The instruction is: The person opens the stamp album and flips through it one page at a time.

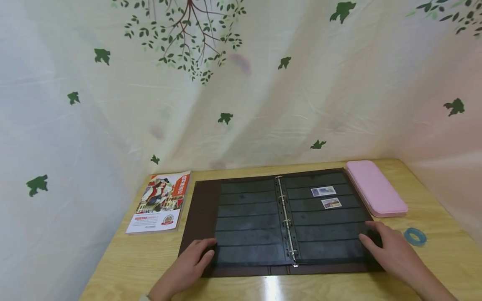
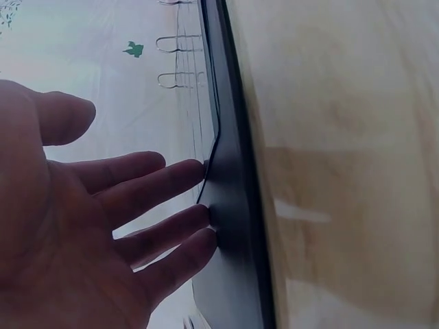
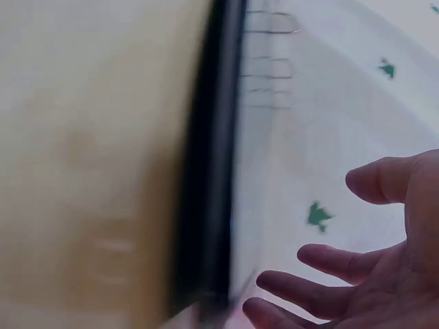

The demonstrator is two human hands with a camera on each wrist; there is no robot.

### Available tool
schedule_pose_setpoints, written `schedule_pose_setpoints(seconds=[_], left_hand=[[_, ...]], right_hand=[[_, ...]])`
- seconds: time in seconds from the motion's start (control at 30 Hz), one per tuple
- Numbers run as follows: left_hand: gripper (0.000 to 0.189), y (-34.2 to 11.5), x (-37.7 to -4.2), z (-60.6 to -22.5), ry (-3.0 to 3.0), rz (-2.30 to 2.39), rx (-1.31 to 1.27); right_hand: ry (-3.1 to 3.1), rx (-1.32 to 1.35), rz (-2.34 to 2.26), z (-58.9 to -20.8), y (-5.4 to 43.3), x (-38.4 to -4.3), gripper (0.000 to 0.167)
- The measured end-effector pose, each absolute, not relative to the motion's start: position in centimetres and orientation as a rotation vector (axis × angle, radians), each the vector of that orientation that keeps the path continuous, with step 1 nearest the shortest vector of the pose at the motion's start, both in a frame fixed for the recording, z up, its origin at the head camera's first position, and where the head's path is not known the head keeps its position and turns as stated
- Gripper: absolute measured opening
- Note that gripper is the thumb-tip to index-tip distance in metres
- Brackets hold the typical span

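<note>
A dark ring-binder stamp album (image 1: 248, 225) lies spread flat on the wooden table, its black pages divided into horizontal strips. Two small stamps (image 1: 323, 191) sit in the upper strips of the right page. My left hand (image 1: 190, 265) rests at the album's lower left edge; in the left wrist view its loosely extended fingertips (image 2: 195, 171) touch the dark cover. Over the right page's lower outer edge is my right hand (image 1: 393, 246), thumb and fingers spread apart. The right wrist view shows that hand (image 3: 370, 267) with nothing between its relaxed fingers.
A magazine (image 1: 160, 202) with a colourful cover lies left of the album. At the right, a pink zip case (image 1: 376, 188) sits against the album's upper corner, and a blue tape ring (image 1: 415, 237) lies beside my right hand. Behind the table hangs a leaf-printed cloth (image 1: 260, 92).
</note>
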State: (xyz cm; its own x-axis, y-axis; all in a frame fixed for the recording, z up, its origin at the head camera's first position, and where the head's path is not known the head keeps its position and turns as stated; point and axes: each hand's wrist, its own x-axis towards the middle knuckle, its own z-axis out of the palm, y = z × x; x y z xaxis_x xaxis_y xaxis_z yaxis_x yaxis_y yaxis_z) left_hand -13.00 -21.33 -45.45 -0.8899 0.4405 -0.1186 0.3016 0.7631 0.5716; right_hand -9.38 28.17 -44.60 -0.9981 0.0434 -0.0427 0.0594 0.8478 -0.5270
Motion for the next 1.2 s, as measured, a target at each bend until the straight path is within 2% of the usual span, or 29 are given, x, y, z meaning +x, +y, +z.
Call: schedule_pose_setpoints(seconds=[0.33, 0.73, 1.2], left_hand=[[0.042, -21.4, -13.1, -45.5, 2.713, 0.808, 0.570], [0.044, -21.4, -13.1, -45.5, 2.697, 0.804, 0.570], [0.044, -21.3, -13.1, -45.4, 2.677, 0.809, 0.555]], right_hand=[[2.973, 0.156, -0.841, -45.7, 29.1, -9.0, 0.069], [3.274, 0.084, -1.227, -45.6, 27.9, -9.1, 0.039], [3.318, 0.337, -1.184, -44.7, 26.5, -8.9, 0.037]])
